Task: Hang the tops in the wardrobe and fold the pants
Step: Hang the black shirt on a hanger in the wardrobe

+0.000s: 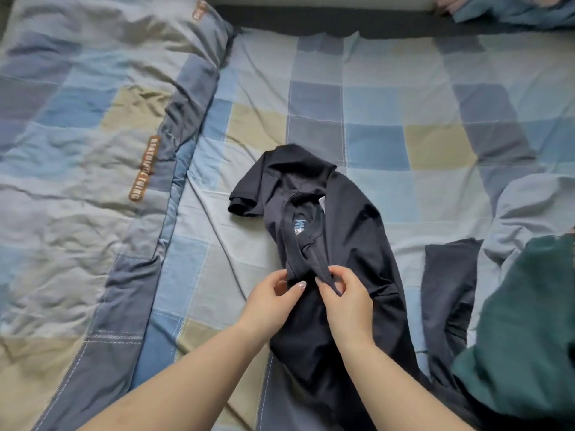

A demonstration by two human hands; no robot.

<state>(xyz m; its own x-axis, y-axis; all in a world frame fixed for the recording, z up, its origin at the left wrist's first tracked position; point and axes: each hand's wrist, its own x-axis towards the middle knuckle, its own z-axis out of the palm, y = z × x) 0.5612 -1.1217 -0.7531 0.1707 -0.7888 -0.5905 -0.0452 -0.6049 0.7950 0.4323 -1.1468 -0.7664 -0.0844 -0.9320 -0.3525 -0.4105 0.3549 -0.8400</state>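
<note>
Dark navy t-shirt point(342, 219) lies crumpled on the checked bed sheet point(389, 104), collar up. My left hand point(273, 298) and right hand point(345, 298) both pinch its neckline fabric, grip closed on it. Green garment point(522, 337) at right.

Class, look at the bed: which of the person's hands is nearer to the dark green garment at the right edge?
Right. The right hand pinches the dark T-shirt on the side toward the dark green garment; the left hand grips the T-shirt farther from it.
</note>
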